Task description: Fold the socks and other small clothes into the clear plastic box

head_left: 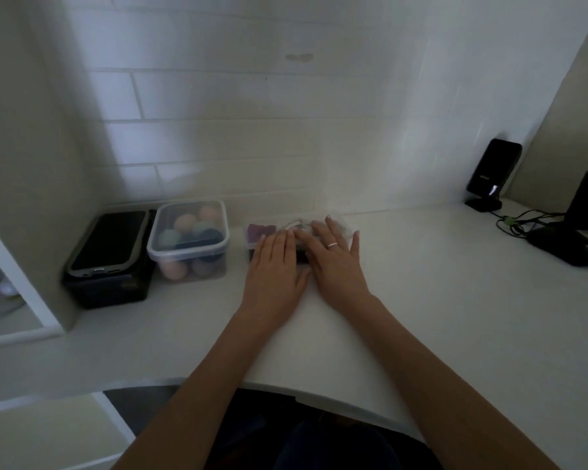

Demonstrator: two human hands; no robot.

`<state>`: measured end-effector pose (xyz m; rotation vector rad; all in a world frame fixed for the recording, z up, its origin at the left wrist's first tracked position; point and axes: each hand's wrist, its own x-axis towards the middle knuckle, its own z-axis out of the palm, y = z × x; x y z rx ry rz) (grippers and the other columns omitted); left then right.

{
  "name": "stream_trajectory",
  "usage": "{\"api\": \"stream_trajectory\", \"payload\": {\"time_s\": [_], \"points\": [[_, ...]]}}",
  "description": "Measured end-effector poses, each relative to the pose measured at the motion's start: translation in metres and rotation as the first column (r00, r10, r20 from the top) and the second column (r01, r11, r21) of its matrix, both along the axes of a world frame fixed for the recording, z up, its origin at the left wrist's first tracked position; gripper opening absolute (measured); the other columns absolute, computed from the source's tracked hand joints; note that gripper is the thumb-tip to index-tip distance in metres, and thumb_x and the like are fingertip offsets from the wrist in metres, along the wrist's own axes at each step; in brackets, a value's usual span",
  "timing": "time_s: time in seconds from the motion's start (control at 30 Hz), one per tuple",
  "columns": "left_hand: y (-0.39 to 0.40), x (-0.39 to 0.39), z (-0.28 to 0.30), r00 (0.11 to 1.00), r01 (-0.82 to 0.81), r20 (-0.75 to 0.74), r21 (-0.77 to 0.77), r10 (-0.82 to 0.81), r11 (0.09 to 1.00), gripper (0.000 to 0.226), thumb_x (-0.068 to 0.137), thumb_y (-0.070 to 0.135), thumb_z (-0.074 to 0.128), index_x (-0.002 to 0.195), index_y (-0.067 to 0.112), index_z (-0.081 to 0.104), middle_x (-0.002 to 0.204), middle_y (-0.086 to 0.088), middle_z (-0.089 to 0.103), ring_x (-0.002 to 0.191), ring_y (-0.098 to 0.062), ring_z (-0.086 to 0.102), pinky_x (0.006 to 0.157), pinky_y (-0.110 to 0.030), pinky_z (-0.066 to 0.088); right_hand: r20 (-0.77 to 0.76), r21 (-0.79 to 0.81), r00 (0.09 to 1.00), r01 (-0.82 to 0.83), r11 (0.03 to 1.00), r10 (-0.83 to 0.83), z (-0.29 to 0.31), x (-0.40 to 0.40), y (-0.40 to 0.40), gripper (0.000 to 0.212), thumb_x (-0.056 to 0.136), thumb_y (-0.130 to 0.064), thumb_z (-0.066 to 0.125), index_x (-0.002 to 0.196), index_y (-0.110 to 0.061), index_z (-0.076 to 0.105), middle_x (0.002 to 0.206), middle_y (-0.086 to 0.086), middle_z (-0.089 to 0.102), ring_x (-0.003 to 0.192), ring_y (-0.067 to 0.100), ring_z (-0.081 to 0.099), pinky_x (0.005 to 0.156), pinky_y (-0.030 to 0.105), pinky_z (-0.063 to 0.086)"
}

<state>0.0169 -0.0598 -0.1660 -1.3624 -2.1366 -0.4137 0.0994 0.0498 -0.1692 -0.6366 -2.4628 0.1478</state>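
Both palms are laid flat, fingers spread and unclenched, on the clear plastic box (279, 228) under the left hand (275, 266) and right hand (333, 257); uneven pressing could tip it or squeeze cloth out. Purple fabric (260, 229) is seen beyond the left fingertips, the rest blurred.

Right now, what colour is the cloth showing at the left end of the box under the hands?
Purple cloth, best seen in the head view.

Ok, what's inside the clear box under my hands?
At the left end of the clear box there is purple fabric, with pale fabric behind the fingers. Both hands, left hand and right hand, cover the rest.
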Motion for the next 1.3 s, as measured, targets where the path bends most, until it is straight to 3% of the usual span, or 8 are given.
{"api": "stream_trajectory", "payload": {"time_s": [0.1,0.3,0.73,0.93,1.07,1.13,1.23,1.3], "points": [[0.007,-0.023,0.000,1.000,-0.014,0.020,0.025,0.014,1.000,0.061,0.081,0.041,0.042,0.121,-0.002,0.057,0.118,-0.018,0.064,0.110,-0.030,0.062,0.108,-0.039,0.030,-0.016,-0.050,0.999,-0.032,0.998,0.031,0.004,-0.022,0.006,0.051,0.093,-0.015,0.040,0.139,-0.038,0.040,0.153,0.001,0.034,0.147,0.020,0.014,0.114,0.056,-0.001],[0.013,-0.050,0.003,0.995,-0.049,0.086,-0.007,0.049,0.999,0.063,0.076,0.039,0.043,0.123,-0.001,0.054,0.119,-0.018,0.063,0.110,-0.031,0.060,0.104,-0.046,0.040,-0.050,-0.066,0.996,-0.076,0.995,0.073,0.006,-0.056,0.014,0.055,0.088,-0.015,0.033,0.137,-0.038,0.043,0.150,0.001,0.039,0.146,0.019,0.019,0.114,0.055,0.001],[0.023,-0.072,-0.008,0.998,-0.029,0.048,0.048,0.027,0.998,0.070,0.069,0.035,0.054,0.127,-0.004,0.048,0.127,-0.021,0.058,0.121,-0.035,0.054,0.112,-0.041,0.028,0.013,0.001,0.997,-0.075,0.997,0.075,0.002,-0.068,0.023,0.078,0.083,-0.002,0.044,0.147,-0.040,0.018,0.160,-0.003,0.011,0.148,0.016,0.001,0.114,0.054,-0.005],[0.026,-0.075,-0.008,0.999,-0.037,-0.011,0.094,0.039,0.995,0.065,0.079,0.038,0.045,0.136,0.007,0.043,0.140,-0.014,0.050,0.131,-0.035,0.044,0.111,-0.044,0.015,-0.107,0.089,0.993,-0.044,0.995,0.054,-0.006,-0.075,0.026,0.056,0.086,-0.019,0.039,0.142,-0.022,0.040,0.147,0.007,0.044,0.141,0.026,0.031,0.116,0.048,0.005],[0.027,-0.073,-0.010,0.998,-0.060,-0.008,0.055,0.060,0.997,0.064,0.081,0.038,0.041,0.136,0.006,0.043,0.140,-0.014,0.050,0.131,-0.033,0.044,0.111,-0.045,0.016,-0.114,0.123,0.992,-0.047,0.991,0.061,-0.010,-0.076,0.028,0.058,0.086,-0.018,0.043,0.143,-0.022,0.038,0.147,0.005,0.044,0.141,0.025,0.032,0.116,0.046,0.005],[0.026,-0.073,-0.007,0.997,-0.061,0.048,0.038,0.059,0.997,0.063,0.081,0.034,0.040,0.137,0.004,0.041,0.141,-0.015,0.048,0.133,-0.032,0.043,0.113,-0.047,0.021,-0.101,0.103,0.992,-0.067,0.992,0.077,-0.009,-0.074,0.030,0.059,0.087,-0.017,0.042,0.145,-0.022,0.034,0.150,0.003,0.040,0.143,0.024,0.027,0.116,0.045,0.003],[0.020,-0.060,-0.002,0.971,0.120,0.196,0.093,-0.136,0.988,0.061,0.080,0.014,0.031,0.140,0.004,0.037,0.144,-0.016,0.045,0.133,-0.031,0.043,0.109,-0.046,0.035,-0.162,-0.048,0.970,-0.191,0.980,0.181,-0.005,-0.065,0.021,0.057,0.088,-0.010,0.038,0.145,-0.020,0.034,0.148,0.003,0.042,0.142,0.020,0.031,0.118,0.038,0.007],[0.016,-0.055,0.018,0.925,0.182,0.289,0.237,-0.248,0.954,0.066,0.079,0.000,0.027,0.143,0.014,0.034,0.145,-0.005,0.044,0.128,-0.024,0.049,0.105,-0.033,0.037,-0.433,-0.290,0.893,-0.265,0.920,0.120,0.026,-0.058,0.025,0.048,0.093,-0.007,0.040,0.139,-0.019,0.043,0.133,0.006,0.058,0.121,0.008,0.054,0.109,0.026,0.031]]}}
